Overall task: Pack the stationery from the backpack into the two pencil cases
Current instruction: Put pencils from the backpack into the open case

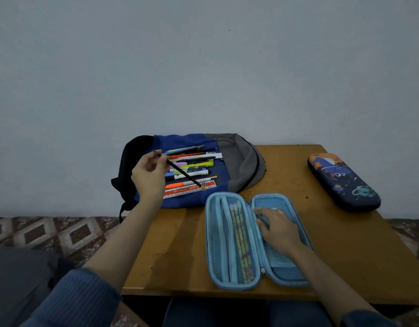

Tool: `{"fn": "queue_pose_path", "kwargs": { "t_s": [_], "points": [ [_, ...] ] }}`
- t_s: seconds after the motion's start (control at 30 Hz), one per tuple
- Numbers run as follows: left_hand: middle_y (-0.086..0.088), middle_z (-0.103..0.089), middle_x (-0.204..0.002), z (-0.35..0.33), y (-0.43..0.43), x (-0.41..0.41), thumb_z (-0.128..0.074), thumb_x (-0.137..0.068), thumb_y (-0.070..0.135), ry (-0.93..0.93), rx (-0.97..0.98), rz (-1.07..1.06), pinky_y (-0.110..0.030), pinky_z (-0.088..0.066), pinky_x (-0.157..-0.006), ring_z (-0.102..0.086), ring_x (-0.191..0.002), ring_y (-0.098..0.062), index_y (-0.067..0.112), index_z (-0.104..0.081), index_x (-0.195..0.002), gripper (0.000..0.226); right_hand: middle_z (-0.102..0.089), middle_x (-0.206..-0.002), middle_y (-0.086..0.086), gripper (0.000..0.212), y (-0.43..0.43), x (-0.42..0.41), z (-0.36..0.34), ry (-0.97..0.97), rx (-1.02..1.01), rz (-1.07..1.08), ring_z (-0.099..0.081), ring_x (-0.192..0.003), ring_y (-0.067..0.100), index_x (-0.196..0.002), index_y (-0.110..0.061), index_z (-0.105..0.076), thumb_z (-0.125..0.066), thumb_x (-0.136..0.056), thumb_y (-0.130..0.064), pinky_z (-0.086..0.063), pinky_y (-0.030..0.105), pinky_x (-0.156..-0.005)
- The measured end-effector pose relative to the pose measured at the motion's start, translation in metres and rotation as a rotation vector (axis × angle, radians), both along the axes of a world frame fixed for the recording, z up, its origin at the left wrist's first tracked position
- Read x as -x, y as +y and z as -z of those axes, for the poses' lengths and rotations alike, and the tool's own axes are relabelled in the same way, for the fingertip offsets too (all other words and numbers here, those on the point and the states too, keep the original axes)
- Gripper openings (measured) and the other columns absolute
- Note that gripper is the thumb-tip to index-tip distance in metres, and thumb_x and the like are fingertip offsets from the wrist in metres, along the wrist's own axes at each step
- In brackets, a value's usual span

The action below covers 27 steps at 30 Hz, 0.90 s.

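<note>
A blue and grey backpack (241, 159) lies flat at the table's far left, with several pens, markers and a ruler (192, 188) spread on it. My left hand (148, 177) pinches a dark pencil (180, 172) above that pile, its tip pointing down and right. A light blue pencil case (213, 244) lies open in front of me; a few pencils sit behind the mesh of its left half. My right hand (278, 228) rests flat in the right half. A dark blue cartoon pencil case (342, 182) lies closed at the far right.
The wooden table (345, 256) stands against a plain wall. Its left edge runs under my left forearm, with a patterned floor (50, 232) beyond. My lap is under the near edge.
</note>
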<state>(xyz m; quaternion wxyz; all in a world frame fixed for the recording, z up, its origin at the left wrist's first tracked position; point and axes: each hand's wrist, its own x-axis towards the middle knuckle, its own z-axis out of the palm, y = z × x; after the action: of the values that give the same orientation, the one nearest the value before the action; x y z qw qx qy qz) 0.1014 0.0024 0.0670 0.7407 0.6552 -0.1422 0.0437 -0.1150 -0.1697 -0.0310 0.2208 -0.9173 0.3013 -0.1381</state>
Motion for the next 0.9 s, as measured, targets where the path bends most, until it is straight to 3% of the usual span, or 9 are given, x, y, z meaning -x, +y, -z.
{"fn": "queue_pose_path", "kwargs": {
  "t_s": [0.13, 0.23, 0.33, 0.53, 0.7, 0.9],
  "points": [
    [-0.003, -0.068, -0.086, 0.002, 0.004, 0.015, -0.061, -0.089, 0.010, -0.066, -0.063, 0.102, -0.028, -0.057, -0.071, -0.068, -0.081, -0.013, 0.023, -0.057, -0.109, 0.024, -0.057, -0.125, -0.010, 0.034, 0.000, 0.000, 0.001, 0.024, 0.002, 0.002, -0.042, -0.122, 0.014, -0.131, -0.026, -0.049, -0.043, -0.097, -0.030, -0.043, 0.031, -0.087],
    [-0.012, -0.070, -0.089, 0.015, 0.003, 0.025, -0.060, -0.088, 0.007, -0.068, -0.162, 0.149, -0.030, -0.058, -0.072, -0.069, -0.083, -0.019, 0.019, -0.059, -0.113, 0.027, -0.056, -0.126, -0.010, 0.034, -0.001, -0.001, 0.001, 0.038, 0.003, 0.002, -0.041, -0.122, 0.014, -0.131, -0.027, -0.049, -0.042, -0.098, -0.030, -0.044, 0.032, -0.088],
    [-0.010, -0.068, -0.086, 0.025, 0.003, 0.034, -0.058, -0.089, 0.004, -0.035, -0.214, 0.174, -0.029, -0.059, -0.070, -0.068, -0.082, -0.019, 0.017, -0.057, -0.112, 0.026, -0.055, -0.127, -0.009, 0.034, -0.001, -0.001, 0.001, 0.049, -0.005, -0.002, -0.040, -0.123, 0.014, -0.131, -0.026, -0.048, -0.041, -0.098, -0.030, -0.045, 0.034, -0.091],
    [-0.008, -0.065, -0.081, 0.038, -0.003, 0.047, -0.051, -0.093, 0.001, 0.198, -0.185, 0.267, -0.016, -0.056, -0.059, -0.065, -0.075, -0.014, 0.008, -0.052, -0.125, 0.033, -0.055, -0.127, -0.008, 0.034, 0.000, -0.001, 0.001, 0.042, -0.002, -0.002, -0.041, -0.123, 0.015, -0.131, -0.026, -0.048, -0.041, -0.098, -0.030, -0.045, 0.035, -0.091],
    [-0.011, -0.066, -0.084, 0.052, -0.008, 0.054, -0.051, -0.092, -0.001, 0.325, -0.253, 0.318, -0.019, -0.057, -0.058, -0.065, -0.077, -0.015, 0.008, -0.045, -0.134, 0.043, -0.055, -0.126, -0.009, 0.035, -0.001, -0.001, 0.002, 0.047, 0.007, 0.005, -0.040, -0.123, 0.014, -0.132, -0.027, -0.047, -0.040, -0.098, -0.031, -0.044, 0.032, -0.090],
    [-0.020, -0.062, -0.096, 0.060, -0.024, 0.071, -0.055, -0.090, 0.000, 0.382, -0.409, 0.374, -0.025, -0.058, -0.057, -0.065, -0.072, -0.021, 0.010, -0.044, -0.115, 0.029, -0.055, -0.126, -0.011, 0.035, -0.001, -0.002, 0.003, 0.047, 0.013, 0.008, -0.039, -0.124, 0.013, -0.132, -0.029, -0.047, -0.040, -0.098, -0.031, -0.044, 0.031, -0.087]
  ]
}}
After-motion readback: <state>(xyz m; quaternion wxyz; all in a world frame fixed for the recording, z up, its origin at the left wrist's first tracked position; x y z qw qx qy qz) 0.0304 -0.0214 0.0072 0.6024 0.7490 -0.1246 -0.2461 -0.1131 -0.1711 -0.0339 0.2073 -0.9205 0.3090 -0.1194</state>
